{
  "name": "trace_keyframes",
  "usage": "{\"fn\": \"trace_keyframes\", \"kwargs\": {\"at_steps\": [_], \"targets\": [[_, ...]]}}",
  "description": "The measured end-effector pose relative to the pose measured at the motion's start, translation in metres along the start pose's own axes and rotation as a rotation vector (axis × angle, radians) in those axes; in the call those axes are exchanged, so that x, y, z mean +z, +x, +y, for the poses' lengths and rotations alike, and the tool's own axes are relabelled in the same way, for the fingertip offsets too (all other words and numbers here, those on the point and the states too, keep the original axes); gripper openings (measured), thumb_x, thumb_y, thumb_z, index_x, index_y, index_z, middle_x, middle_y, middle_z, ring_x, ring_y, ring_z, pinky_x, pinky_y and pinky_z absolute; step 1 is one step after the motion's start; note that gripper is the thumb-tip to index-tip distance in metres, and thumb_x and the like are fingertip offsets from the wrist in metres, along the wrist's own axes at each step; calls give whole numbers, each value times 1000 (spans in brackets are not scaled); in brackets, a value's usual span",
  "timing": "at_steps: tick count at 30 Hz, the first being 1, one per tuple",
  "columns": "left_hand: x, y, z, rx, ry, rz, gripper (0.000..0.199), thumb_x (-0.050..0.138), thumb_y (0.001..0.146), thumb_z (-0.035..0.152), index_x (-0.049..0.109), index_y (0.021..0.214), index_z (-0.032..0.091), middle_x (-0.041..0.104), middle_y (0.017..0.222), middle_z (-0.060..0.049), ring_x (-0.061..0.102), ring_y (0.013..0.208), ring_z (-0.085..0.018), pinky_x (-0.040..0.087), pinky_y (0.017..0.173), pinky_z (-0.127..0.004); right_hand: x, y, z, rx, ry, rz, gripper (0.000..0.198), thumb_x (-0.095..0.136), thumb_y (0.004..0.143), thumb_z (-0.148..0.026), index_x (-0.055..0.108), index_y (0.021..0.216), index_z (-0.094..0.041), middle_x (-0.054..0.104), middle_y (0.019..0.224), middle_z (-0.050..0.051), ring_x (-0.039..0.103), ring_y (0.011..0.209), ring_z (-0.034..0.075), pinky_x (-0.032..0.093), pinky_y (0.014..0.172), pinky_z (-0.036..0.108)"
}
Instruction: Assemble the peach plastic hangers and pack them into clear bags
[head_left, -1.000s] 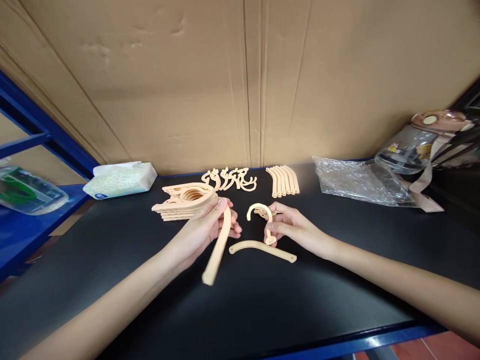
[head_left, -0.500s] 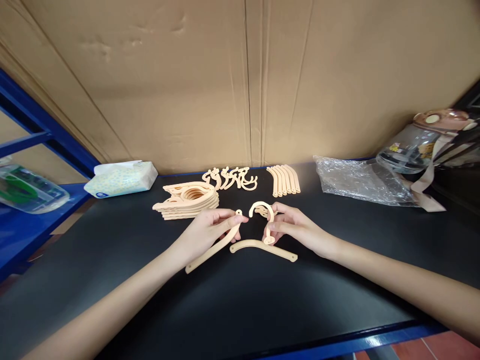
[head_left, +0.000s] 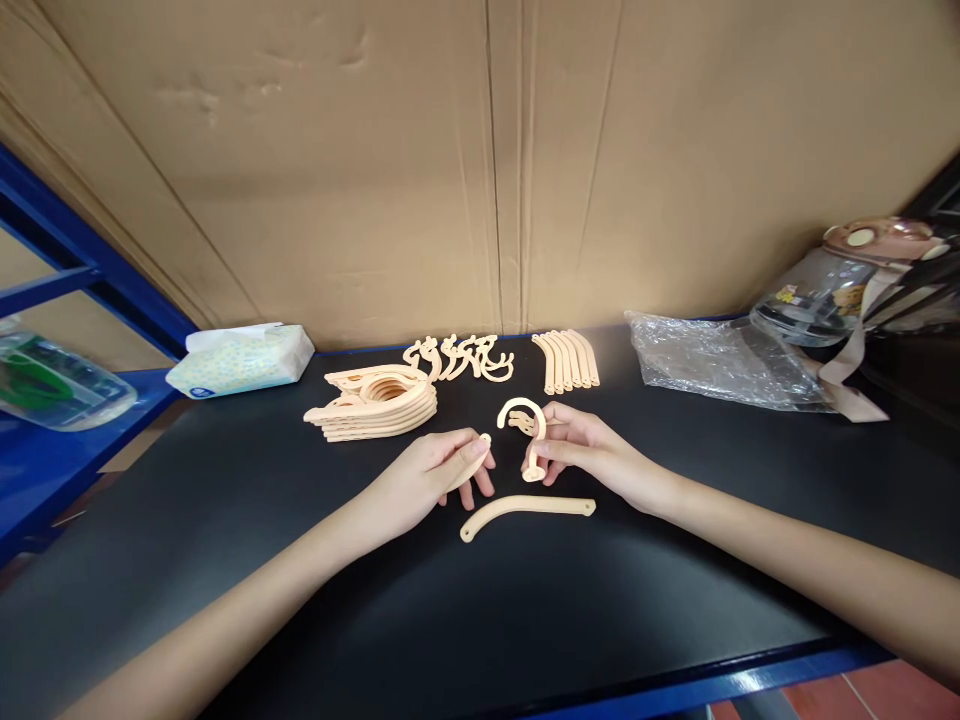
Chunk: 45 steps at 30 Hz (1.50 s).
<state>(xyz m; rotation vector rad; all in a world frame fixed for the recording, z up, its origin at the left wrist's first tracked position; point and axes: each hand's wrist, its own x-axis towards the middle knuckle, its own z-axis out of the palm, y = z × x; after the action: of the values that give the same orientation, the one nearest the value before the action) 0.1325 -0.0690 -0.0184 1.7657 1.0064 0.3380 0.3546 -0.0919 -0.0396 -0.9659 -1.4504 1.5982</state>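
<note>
My left hand (head_left: 427, 478) is closed on a cream hanger arm (head_left: 466, 468), a curved strip with a hole at its tip. Most of that strip is hidden by the palm and thumb. Between the thumb and fingers of my right hand (head_left: 596, 450) is a hanger hook (head_left: 541, 428), upright, its curve opening to the left and its flared base down. The two pieces are apart. Just below them, a loose hanger arm (head_left: 525, 503) with holes at its ends lies on the black table (head_left: 480, 620). Small cream pieces (head_left: 520, 421) show partly behind the hook.
At the back stand a stack of folded hangers (head_left: 382, 410), a pile of hooks (head_left: 461, 358) and a row of hanger arms (head_left: 568, 362). A tissue pack (head_left: 240, 360) sits left; a clear plastic bag (head_left: 712, 360) and a strapped bottle (head_left: 814, 290) are right.
The hanger arm in my left hand has turned, its long end now hidden behind the hand. The loose arm on the table has swivelled, its left end nearer me. The hook has risen slightly.
</note>
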Motion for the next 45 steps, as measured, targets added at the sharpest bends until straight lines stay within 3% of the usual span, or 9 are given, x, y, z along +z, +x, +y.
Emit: {"fn": "trace_keyframes", "kwargs": {"at_steps": [3,8,15,25,35,45], "targets": [[3,-1,0,39,137,46,44,34,95,52,59,93,16,55,65,2,51,56,-11,38,52,-22,-1,0,0,9,0,15,19,62,84,-33,49,87,-20,65,80,0,62,76,13,52,67,28],[6,-4,1,159,477,87,37,34,98,46,59,94,19,53,67,3,50,60,-12,35,54,-22,-4,-1,0,6,40,41,21,64,82,-34,51,90,-20,63,84,1,61,79,14,55,71,31],[6,-2,-10,540,930,141,35,29,101,34,52,80,18,54,65,1,51,56,-13,30,52,-24,-6,-1,2,8,93,55,31,65,83,-32,50,107,-22,63,85,0,61,79,13,54,75,31],[10,-4,-6,663,962,152,16,36,94,20,49,85,17,49,66,1,47,61,-13,23,46,-24,-5,-2,-1,-4,95,40,29,65,83,-31,51,107,-21,65,82,0,63,80,13,51,75,29],[12,-2,-5,689,988,167,21,31,97,21,48,84,17,50,66,0,47,63,-14,19,42,-23,-7,0,2,-8,121,29,28,65,83,-27,51,107,-21,67,81,0,63,78,12,51,75,27],[14,0,-10,741,1083,232,20,32,94,15,50,87,15,54,69,0,47,62,-13,26,44,-24,-6,-2,-2,18,104,40,21,66,83,-27,52,97,-21,68,92,1,65,83,12,53,79,28]]}}
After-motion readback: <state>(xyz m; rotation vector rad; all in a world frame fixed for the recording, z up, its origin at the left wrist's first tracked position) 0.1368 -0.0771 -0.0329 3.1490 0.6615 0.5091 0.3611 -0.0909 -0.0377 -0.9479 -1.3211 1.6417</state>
